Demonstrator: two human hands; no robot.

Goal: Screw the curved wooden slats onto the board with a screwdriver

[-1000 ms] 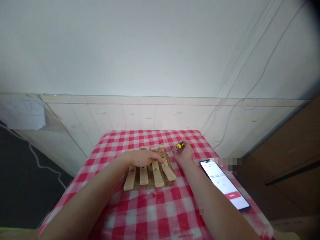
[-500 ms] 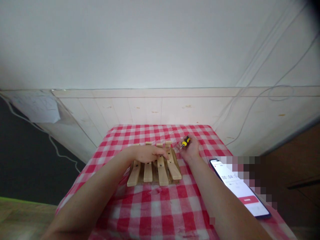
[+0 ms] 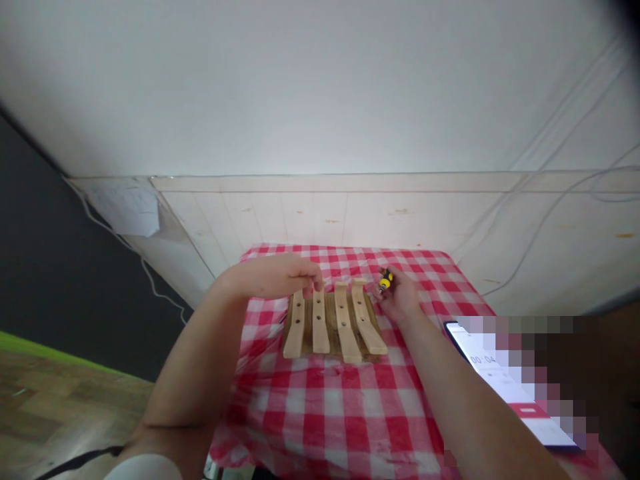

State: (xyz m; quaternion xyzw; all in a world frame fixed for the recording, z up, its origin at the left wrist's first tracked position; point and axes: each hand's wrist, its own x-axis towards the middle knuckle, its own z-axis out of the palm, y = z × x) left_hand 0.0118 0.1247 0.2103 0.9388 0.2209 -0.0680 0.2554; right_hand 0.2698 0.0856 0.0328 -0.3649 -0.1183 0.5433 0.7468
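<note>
Several pale wooden pieces (image 3: 347, 337) with flared near ends lie side by side on a brown wooden board (image 3: 333, 343). Dark spots, screws or holes, show on each piece. My left hand (image 3: 285, 275) is over the far ends of the two left pieces, its bent fingers pointing down and a little apart. Whether the fingertips touch the wood I cannot tell. To the right of the board, my right hand (image 3: 401, 293) is closed around a short yellow and black screwdriver (image 3: 385, 282), its tip toward the board.
A red and white checked cloth (image 3: 320, 413) covers the table. By my right forearm lies a phone (image 3: 493, 373) showing a timer. A white wall (image 3: 320, 210) stands behind the table, with loose cables (image 3: 543, 223) at the right and a paper sheet (image 3: 127, 210) at the left.
My left hand has moved off the middle of the wooden pieces to their far left ends, uncovering them. The screwdriver stays in my right hand. The view has shifted left.
</note>
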